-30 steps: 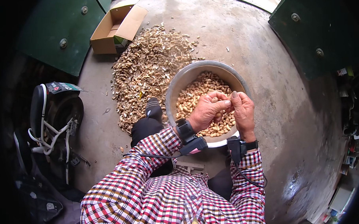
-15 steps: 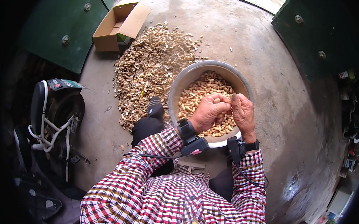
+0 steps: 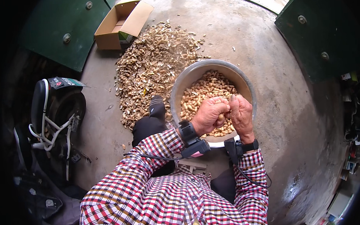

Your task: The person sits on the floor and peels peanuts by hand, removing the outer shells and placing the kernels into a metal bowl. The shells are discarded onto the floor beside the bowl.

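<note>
A wide metal basin [image 3: 178, 79] holds a heap of unshelled peanuts [image 3: 201, 88]. Over its near right part my two hands meet, fingertips against fingertips. My left hand [image 3: 209, 113] is closed, with a peanut [image 3: 221, 116] showing under its curled fingers. Thumb raised and fingers bent, my right hand [image 3: 242, 115] pinches at the same spot; whatever is between its fingertips is hidden. Left of the basin, a broad pile of broken peanut shells [image 3: 147, 70] covers the floor, reaching my foot [image 3: 157, 106].
An open cardboard box [image 3: 108, 40] stands at the pile's far edge. To the left is a white-framed wheeled vehicle with a black seat [image 3: 39, 103]. Green door panels [image 3: 66, 25] flank the far opening. Assorted items line the right wall. Cabled black devices [image 3: 195, 147] are strapped to my wrists.
My hands stay together over the basin, with the right hand shifted slightly left and its fingers closer in. The whole view has moved a little.
</note>
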`<state>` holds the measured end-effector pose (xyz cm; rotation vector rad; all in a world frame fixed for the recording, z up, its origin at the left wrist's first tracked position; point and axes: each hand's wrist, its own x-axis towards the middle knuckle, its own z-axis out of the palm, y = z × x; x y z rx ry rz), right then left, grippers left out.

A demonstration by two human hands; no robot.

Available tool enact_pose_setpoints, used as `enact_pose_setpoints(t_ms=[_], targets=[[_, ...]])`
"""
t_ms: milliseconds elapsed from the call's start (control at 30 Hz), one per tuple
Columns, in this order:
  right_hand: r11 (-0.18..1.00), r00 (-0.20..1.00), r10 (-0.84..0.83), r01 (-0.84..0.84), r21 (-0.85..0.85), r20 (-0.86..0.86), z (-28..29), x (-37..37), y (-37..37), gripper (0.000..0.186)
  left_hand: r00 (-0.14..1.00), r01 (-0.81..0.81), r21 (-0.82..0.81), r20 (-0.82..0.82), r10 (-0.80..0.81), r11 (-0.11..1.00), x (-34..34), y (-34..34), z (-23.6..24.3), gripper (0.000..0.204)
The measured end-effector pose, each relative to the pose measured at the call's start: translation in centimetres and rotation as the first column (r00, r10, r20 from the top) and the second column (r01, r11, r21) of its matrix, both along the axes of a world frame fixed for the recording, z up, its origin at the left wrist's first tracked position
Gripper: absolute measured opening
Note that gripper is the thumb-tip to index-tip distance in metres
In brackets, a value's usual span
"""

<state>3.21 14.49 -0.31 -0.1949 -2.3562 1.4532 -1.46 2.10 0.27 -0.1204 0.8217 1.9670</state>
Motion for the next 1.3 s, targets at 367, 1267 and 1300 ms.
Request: enact_pose_setpoints(t_ms=[367, 1267, 1300], targets=[[0.965, 0.990, -0.049, 0.081, 0.249, -0.131, -1.2, -0.2, 0.1, 0.034, 0.999, -0.035, -0.032, -0.005, 0.035, 0.999, 0.2, 0.3, 0.0, 0.005], [0.939, 0.987, -0.133, 0.153, -0.309, 0.084, -0.5, 0.3, -0.8, 0.028, 0.986, -0.006, 0.179, 0.162, -0.024, 0.984, -0.2, 0.3, -1.6, 0.015], [0.907, 0.990, -0.113, 0.140, -0.398, 0.089, -0.5, 0.4, -0.6, 0.028, 0.985, 0.001, 0.199, 0.171, -0.036, 0.980, -0.2, 0.3, -1.6, 0.016]])
